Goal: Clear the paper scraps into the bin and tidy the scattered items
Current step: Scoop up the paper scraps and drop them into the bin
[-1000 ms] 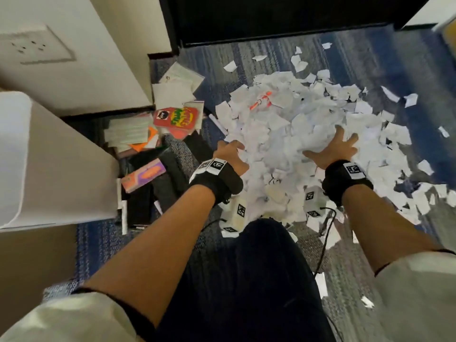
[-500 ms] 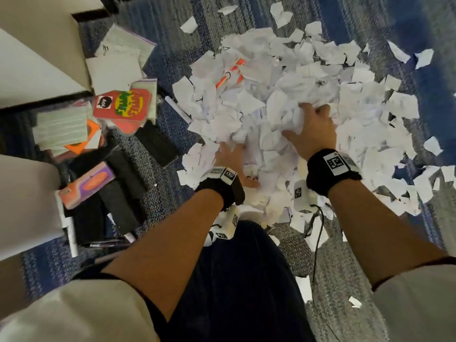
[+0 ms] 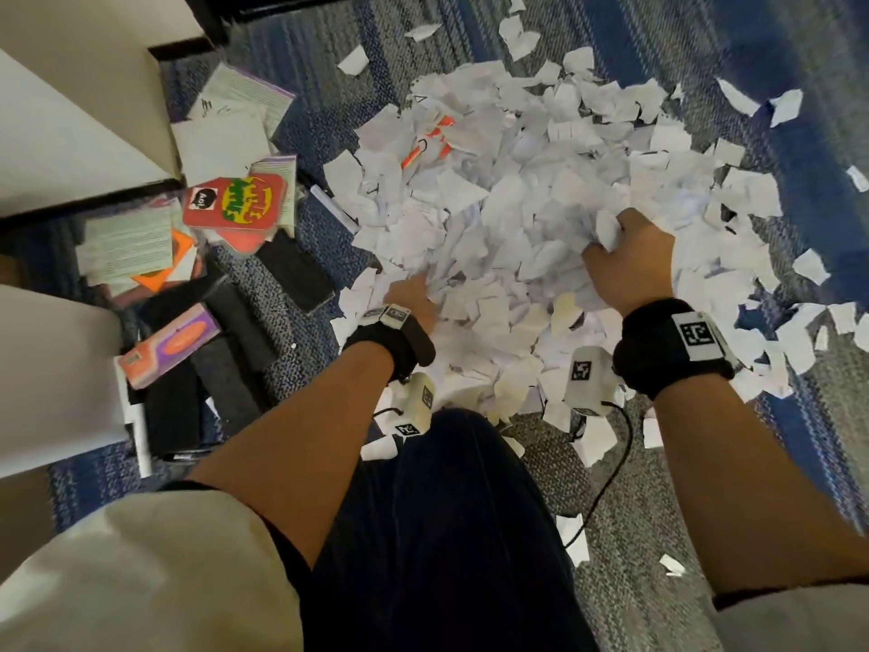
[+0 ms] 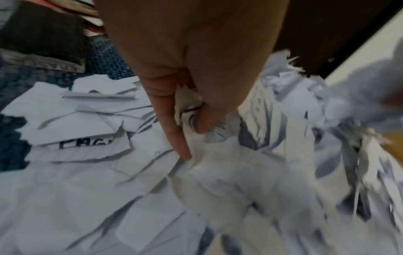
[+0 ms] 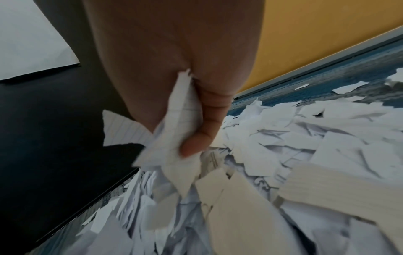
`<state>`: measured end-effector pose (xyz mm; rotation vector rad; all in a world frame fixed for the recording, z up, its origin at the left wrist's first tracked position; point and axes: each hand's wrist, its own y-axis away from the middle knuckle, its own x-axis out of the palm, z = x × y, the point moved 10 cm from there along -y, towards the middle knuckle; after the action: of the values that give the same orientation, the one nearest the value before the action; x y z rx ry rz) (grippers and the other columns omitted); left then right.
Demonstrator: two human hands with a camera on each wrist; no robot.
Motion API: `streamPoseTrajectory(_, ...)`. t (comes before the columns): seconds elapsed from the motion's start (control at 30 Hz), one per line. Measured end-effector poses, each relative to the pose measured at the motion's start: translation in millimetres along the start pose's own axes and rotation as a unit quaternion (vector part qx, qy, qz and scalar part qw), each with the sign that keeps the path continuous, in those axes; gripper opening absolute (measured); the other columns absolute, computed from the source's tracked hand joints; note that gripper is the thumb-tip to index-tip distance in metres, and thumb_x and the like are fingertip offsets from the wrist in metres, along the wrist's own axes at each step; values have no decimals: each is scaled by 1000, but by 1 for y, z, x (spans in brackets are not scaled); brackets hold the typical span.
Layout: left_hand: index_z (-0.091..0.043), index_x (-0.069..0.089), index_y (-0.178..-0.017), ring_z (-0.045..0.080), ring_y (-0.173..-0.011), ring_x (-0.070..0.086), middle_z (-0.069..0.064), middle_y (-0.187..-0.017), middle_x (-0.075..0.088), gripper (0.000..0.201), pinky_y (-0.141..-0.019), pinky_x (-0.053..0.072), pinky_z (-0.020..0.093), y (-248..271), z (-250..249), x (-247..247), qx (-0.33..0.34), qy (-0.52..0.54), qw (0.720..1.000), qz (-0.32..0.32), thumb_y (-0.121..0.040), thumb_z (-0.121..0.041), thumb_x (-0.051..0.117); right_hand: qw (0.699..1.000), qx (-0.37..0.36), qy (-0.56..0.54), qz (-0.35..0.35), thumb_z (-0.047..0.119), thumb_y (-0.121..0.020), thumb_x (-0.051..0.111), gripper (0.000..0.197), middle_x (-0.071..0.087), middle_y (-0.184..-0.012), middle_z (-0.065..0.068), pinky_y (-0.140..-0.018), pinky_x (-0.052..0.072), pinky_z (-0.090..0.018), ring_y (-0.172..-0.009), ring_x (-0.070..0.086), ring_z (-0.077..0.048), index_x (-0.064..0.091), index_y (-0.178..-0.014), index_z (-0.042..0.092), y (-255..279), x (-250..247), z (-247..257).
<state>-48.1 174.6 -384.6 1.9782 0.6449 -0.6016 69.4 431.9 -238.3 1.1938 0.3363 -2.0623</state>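
Carpet [image 3: 611, 581] under paper scraps [image 3: 493, 218]: light, loose; left hand [image 3: 414, 298], right hand [image 3: 625, 261] each clutch handfuls; scoop from beneath.

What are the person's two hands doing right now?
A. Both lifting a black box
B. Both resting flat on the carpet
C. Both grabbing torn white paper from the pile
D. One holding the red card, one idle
C: the left hand and the right hand each have fingers curled round white paper scraps in the pile.
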Motion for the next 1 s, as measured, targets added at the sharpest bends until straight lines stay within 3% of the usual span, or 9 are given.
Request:
streamPoseTrajectory(0.23, -16, 47, -134, 37, -108, 59, 18, -126, 58, 44, -89, 53, 44, 0, -16, -32, -49, 182, 980, -60, -90, -20, 44, 995, 59, -17, 75, -3, -85, 45, 55, 62, -91, -17, -66, 44, -32, -76, 58, -33, 48, -135, 20, 24, 16, -19)
streamPoseTrajectory(0.4, -22, 43, -138, 33, -123, 51, 10, -135, 52, 97, -104, 42, 47, 7, -61, -4, -38, 262, 964, -8, -59, -75, 57, 981, 144, 4, 133, 3, -91, 48, 42, 62, -130, -10, -95, 43, -27, -119, 58, -29, 59, -129, 17, 45, 36, -55)
streamPoseTrajectory(0.47, -20, 36, -143, 30, -126, 48, 8, -140, 49, 101, -105, 42, 44, 12, -73, 10, -24, 179, 983, 23, -60, -64, 72, 976, 163, 17, 144, 4, -93, 50, 39, 63, -130, -11, -97, 40, -26, -121, 56, -30, 59, -130, 11, 50, 41, -63)
streamPoseTrajectory(0.57, -17, 42, -140, 33, -118, 56, 10, -133, 55, 65, -97, 49, 38, 5, -64, 12, -25, 97, 995, -10, -82, -27, 69, 973, 177, 6, 148, 10, -91, 52, 33, 68, -114, -13, -83, 41, -25, -110, 60, -33, 64, -122, 11, 53, 37, -68)
streamPoseTrajectory(0.67, -11, 45, -142, 34, -120, 55, 13, -139, 53, 51, -100, 48, 38, 4, -57, 2, -12, 77, 997, -14, -94, -23, 57, 964, 212, -57, 151, 24, -87, 60, 10, 64, -86, -10, -77, 42, -29, -90, 60, -32, 65, -88, 15, 55, 32, -72)
streamPoseTrajectory(0.73, -6, 47, -139, 36, -126, 49, 17, -140, 51, 44, -103, 42, 39, 6, -53, -19, -3, 51, 998, -45, -98, -24, 50, 950, 242, -121, 155, 55, -76, 65, 33, 66, -87, -6, -81, 49, -35, -89, 62, -29, 62, -75, 22, 55, 33, -67)
streamPoseTrajectory(0.83, -2, 52, -133, 38, -122, 51, 20, -134, 55, 42, -99, 41, 40, 13, -46, -55, -2, 40, 995, -94, -101, -28, 45, 914, 283, -243, 157, 66, -71, 67, 66, 67, -99, -9, -73, 58, -42, -86, 67, -32, 67, -106, 10, 57, 39, -52)
streamPoseTrajectory(0.9, 0, 54, -130, 39, -121, 51, 23, -131, 56, 43, -97, 41, 40, 26, -45, -81, 9, 37, 991, -126, -101, -31, 44, 890, 292, -306, 173, 48, -88, 66, 50, 57, -94, -10, -47, 50, -26, -73, 59, -25, 62, -116, 7, 62, 40, -20)
streamPoseTrajectory(1.0, 0, 54, -129, 39, -120, 52, 24, -131, 56, 42, -95, 40, 40, 54, -41, -124, 34, 67, 984, -161, -102, -30, 44, 881, 263, -341, 196, 42, -90, 65, 38, 54, -104, -8, -39, 41, -19, -89, 60, -28, 64, -114, 12, 64, 42, 32)
